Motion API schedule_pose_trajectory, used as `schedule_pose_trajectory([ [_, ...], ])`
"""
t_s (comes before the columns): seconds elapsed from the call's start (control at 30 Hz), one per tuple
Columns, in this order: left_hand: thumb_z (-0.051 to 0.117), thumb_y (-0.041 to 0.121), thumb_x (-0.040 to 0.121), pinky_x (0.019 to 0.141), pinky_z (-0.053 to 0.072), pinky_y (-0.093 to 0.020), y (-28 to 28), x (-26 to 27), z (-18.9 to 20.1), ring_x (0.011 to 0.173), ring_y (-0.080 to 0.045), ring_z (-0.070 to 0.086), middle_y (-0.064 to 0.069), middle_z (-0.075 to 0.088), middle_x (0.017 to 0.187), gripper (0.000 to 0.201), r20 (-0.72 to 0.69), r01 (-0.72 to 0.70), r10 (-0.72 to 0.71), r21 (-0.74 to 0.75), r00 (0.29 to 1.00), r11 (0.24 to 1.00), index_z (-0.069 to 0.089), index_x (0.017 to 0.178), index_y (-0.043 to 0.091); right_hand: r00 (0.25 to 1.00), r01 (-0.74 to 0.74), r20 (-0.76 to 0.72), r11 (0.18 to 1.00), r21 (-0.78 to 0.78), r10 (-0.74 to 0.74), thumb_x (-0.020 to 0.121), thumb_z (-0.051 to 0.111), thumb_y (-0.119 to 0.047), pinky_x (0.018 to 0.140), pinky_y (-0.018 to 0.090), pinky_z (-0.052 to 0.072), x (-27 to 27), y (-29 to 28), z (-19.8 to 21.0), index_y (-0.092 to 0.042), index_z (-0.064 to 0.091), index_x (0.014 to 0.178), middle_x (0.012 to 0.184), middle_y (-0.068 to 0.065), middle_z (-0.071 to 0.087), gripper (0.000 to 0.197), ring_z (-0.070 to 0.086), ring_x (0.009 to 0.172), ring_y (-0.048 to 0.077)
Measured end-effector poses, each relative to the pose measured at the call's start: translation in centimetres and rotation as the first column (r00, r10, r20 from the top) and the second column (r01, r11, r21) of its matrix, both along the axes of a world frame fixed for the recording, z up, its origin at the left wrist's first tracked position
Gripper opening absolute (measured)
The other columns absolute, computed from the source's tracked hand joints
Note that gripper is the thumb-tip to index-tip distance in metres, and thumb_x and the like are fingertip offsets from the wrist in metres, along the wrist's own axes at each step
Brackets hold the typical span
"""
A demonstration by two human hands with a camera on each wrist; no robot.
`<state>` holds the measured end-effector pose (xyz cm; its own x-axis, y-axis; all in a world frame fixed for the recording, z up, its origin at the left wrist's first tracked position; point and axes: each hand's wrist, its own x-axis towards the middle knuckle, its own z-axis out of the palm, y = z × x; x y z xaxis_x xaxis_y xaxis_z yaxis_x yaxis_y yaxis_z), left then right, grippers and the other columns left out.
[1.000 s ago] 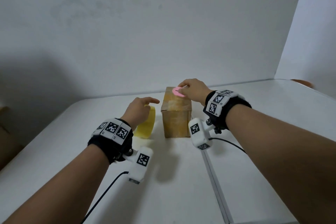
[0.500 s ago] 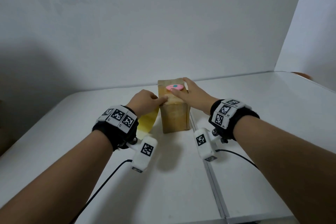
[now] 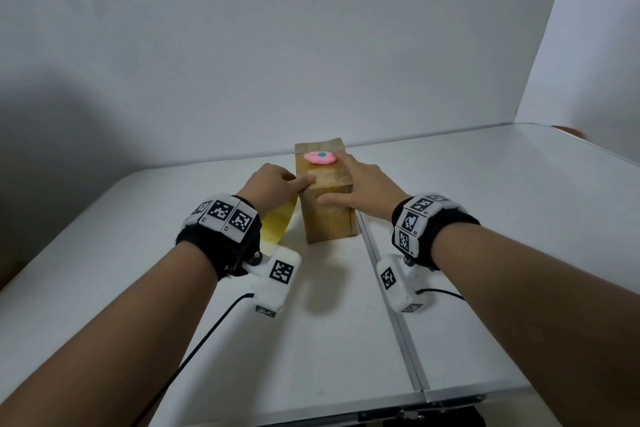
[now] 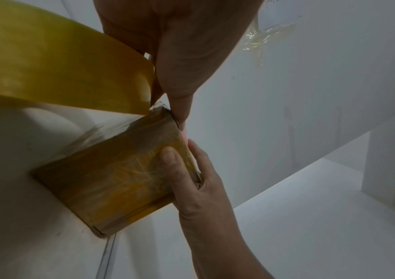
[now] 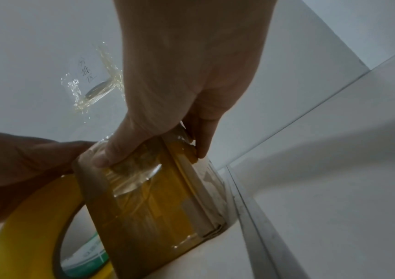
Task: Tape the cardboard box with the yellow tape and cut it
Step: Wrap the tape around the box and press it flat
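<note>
Head view: the box (image 3: 327, 204) stands upright mid-table (image 3: 173, 288), long axis vertical. The right hand (image 3: 360, 189) grasps its top from 3 o'clock. The left hand (image 3: 273, 184) presses a fingertip on its 9 o'clock edge, nearest the tape (image 3: 278, 222) leaning just beside at 8 o'clock; its other fingers' grasp I cannot tell.

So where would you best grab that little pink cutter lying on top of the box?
Probably pinch the pink cutter across its narrow sides, coming straight down from above: it lies flat on the cardboard box top, its upper face clear, with the right hand beside it.
</note>
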<state>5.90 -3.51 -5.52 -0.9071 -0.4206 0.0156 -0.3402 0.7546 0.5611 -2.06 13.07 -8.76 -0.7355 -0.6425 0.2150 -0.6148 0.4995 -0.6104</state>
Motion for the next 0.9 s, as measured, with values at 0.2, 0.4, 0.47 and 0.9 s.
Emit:
schedule_pose_trajectory([
  [0.2, 0.055, 0.055, 0.087, 0.076, 0.038, -0.029, 0.0, -0.1, -0.2, 0.09, -0.018, 0.053, -0.004, 0.063, 0.1, 0.055, -0.007, 0.001, -0.001, 0.033, 1.0, 0.999, 0.068, 0.111, 0.008, 1.0, -0.002, 0.003, 1.0, 0.007, 0.002, 0.068, 0.076, -0.053, 0.091, 0.04, 0.053, -0.1, 0.2, -0.3, -0.029, 0.022, 0.146, 0.118, 0.007, 0.065, 0.098, 0.064, 0.104, 0.025],
  [0.4, 0.055, 0.055, 0.087, 0.076, 0.037, -0.029, 0.1, 0.1, -0.3, 0.091, -0.019, 0.052, -0.003, 0.061, 0.098, 0.055, -0.019, -0.007, 0.009, 0.058, 1.0, 0.998, 0.067, 0.113, 0.008, 0.998, -0.036, 0.05, 0.995, 0.091, 0.032, 0.067, 0.08, -0.045, 0.104, 0.038, 0.045, -0.4, 0.1, 0.1, -0.027, 0.003, 0.153, 0.142, 0.01, 0.049, 0.118, 0.051, 0.128, 0.027],
  [0.47, 0.056, 0.054, 0.087, 0.076, 0.037, -0.028, 0.1, 0.1, -0.3, 0.091, -0.019, 0.052, -0.004, 0.062, 0.098, 0.054, -0.026, -0.009, 0.01, 0.063, 1.0, 0.998, 0.068, 0.112, 0.008, 0.997, -0.067, 0.059, 0.987, 0.146, 0.058, 0.069, 0.08, -0.038, 0.099, 0.031, 0.045, -0.4, 0.5, 0.6, -0.029, -0.003, 0.154, 0.143, 0.012, 0.047, 0.119, 0.052, 0.125, 0.028],
  [0.9, 0.056, 0.053, 0.088, 0.077, 0.038, -0.029, 0.2, 0.2, -0.5, 0.091, -0.019, 0.054, -0.007, 0.066, 0.105, 0.053, -0.057, 0.007, 0.0, 0.115, 0.998, 0.993, 0.069, 0.112, 0.007, 0.917, 0.129, 0.357, 0.979, 0.16, -0.18, 0.056, 0.074, -0.068, 0.076, 0.037, 0.063, 0.4, 0.4, 0.1, -0.011, 0.042, 0.124, 0.107, 0.005, 0.065, 0.094, 0.073, 0.087, 0.018],
])
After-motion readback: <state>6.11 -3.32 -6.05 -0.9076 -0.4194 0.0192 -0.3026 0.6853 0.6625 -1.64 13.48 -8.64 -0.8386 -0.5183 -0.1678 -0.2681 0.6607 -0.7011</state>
